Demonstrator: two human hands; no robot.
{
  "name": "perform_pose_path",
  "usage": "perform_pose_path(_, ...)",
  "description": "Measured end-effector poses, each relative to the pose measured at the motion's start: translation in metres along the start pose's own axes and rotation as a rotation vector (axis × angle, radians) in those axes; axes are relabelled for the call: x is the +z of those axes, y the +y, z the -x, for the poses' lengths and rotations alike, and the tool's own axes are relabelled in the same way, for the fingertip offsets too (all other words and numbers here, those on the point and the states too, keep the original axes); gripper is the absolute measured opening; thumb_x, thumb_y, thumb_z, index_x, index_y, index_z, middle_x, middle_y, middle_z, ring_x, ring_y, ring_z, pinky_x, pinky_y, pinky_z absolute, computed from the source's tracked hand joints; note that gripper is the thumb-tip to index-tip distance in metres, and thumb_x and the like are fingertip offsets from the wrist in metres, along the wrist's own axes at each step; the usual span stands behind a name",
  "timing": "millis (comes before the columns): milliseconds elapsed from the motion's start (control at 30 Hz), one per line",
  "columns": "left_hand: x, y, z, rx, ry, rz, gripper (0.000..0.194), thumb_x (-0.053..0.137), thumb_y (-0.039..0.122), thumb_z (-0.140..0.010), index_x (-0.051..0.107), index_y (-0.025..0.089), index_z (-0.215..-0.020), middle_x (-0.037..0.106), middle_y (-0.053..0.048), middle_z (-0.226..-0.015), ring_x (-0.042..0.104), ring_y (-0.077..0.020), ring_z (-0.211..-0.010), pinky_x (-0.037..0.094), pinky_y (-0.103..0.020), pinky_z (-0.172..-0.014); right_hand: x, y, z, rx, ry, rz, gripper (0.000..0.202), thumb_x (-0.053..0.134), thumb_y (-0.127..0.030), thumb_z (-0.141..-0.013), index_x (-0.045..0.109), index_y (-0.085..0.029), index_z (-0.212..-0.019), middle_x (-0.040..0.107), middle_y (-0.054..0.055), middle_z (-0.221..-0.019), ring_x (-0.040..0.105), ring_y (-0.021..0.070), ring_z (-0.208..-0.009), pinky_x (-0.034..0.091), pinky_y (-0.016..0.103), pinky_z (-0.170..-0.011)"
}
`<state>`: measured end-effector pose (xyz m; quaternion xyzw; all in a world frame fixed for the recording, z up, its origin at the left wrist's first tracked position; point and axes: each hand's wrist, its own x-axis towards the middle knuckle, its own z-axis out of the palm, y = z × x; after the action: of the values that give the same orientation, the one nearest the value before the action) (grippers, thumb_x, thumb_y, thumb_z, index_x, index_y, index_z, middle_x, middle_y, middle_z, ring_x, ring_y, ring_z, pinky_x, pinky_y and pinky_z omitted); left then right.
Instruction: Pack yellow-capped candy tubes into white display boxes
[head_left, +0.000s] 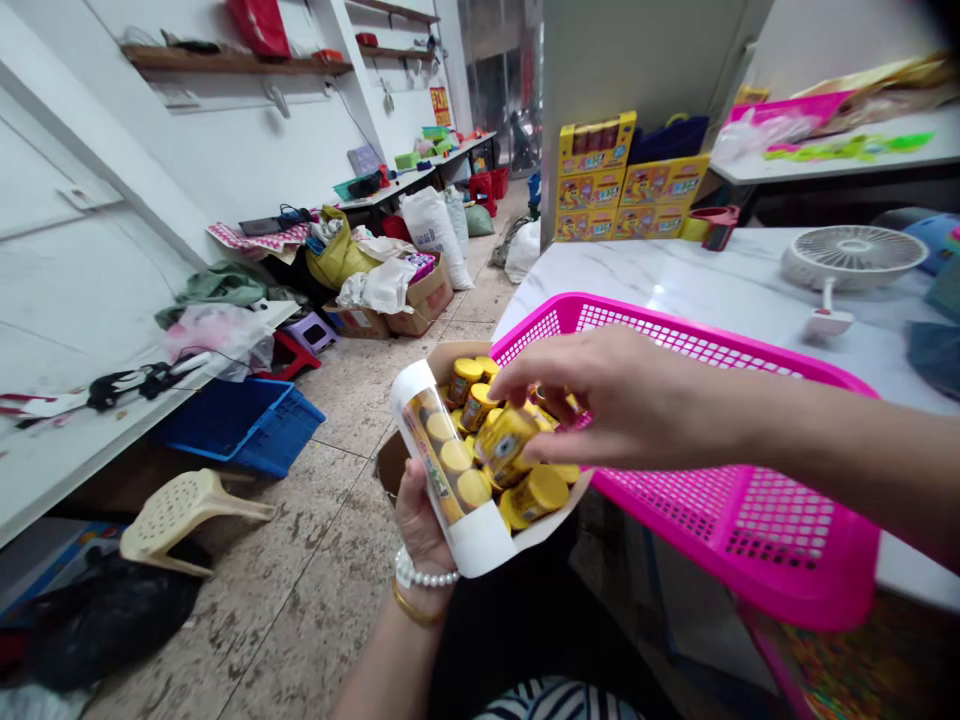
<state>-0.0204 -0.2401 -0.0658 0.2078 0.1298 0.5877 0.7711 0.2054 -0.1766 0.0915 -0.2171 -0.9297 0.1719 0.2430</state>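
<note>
My left hand point(421, 515) grips a white carton point(480, 545) with a clear window, tilted, its row of yellow-lidded tubs showing through. Between the thumb and fingers of my right hand point(630, 395) is a small yellow tub point(506, 445) with a printed label, slightly blurred. Just behind the carton, a cardboard box point(581, 490) holds several more yellow tubs point(546, 488) lying at mixed angles. Part of that box is hidden by the carton and my right hand.
A pink perforated basket point(832, 590) lies on the white marbled table point(645, 275) to the right. Stacked yellow printed boxes point(589, 190) and a white fan point(855, 255) stand behind it. A blue crate point(281, 440) and a cream stool point(176, 510) are on the floor at left.
</note>
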Motion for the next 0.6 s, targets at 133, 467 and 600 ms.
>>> perform_pose_path(133,-0.006,0.0,0.0,0.058,0.025,0.002,0.035,0.065,0.046,-0.091,0.069,0.028,-0.121,0.076,0.001,-0.121,0.061,-0.028,-0.131,0.04,-0.047,-0.12,0.019,-0.015,-0.001,-0.029,-0.195,0.072,0.016,0.071,-0.024,-0.084,0.074,-0.015,-0.097,0.072,0.006,-0.094,0.064,0.0155,-0.077,0.044,0.027,-0.065)
perform_pose_path(467,-0.005,-0.007,-0.002,0.068,0.113,0.026,0.043,0.067,0.052,-0.088,0.069,0.028,-0.124,0.075,-0.002,-0.124,0.051,-0.0331,-0.14,0.036,-0.053,-0.121,-0.003,0.008,0.003,-0.001,-0.065,-0.058,0.03,0.064,-0.038,-0.093,0.074,-0.026,-0.119,0.075,0.005,-0.105,0.068,0.0183,-0.086,0.05,0.031,-0.077)
perform_pose_path(600,-0.003,-0.001,-0.002,-0.012,0.133,0.024,0.044,0.072,0.051,-0.085,0.07,0.03,-0.123,0.074,-0.003,-0.126,0.054,-0.0342,-0.138,0.037,-0.056,-0.119,0.004,0.064,0.036,0.13,-0.097,0.113,0.019,0.06,-0.026,-0.09,0.079,-0.026,-0.096,0.074,0.003,-0.089,0.066,0.0182,-0.075,0.048,0.033,-0.071)
